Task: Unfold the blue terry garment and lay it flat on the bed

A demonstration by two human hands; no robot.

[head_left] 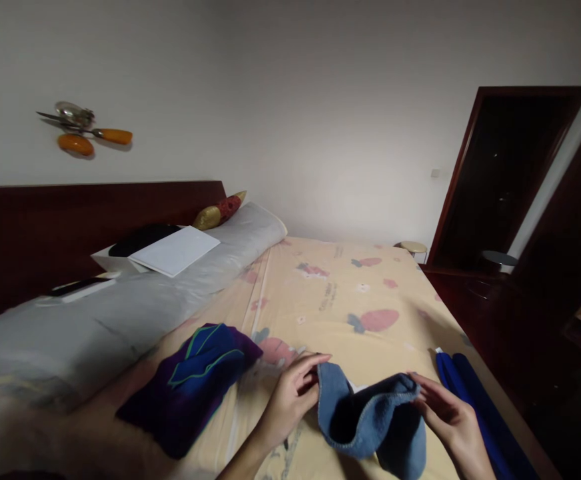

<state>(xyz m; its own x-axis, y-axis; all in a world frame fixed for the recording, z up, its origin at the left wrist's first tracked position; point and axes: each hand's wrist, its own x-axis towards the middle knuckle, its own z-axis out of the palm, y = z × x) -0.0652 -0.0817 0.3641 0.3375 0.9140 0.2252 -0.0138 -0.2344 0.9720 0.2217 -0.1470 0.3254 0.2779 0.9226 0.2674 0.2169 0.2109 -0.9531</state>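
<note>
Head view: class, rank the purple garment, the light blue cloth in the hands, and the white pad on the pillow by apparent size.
1. Purple garment
2. Light blue cloth
3. White pad, though it lies farther off, so its rank is unsure.

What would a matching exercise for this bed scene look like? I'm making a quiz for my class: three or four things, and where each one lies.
Things:
1. light blue cloth
2. purple garment
3. dark blue folded cloth
4. white board

Places:
A. on the long grey pillow by the headboard
B. along the bed's right edge
C. held between the left hand and the right hand
D. on the sheet, left of the hands

Pairs: 1-C, 2-D, 3-B, 4-A
</note>
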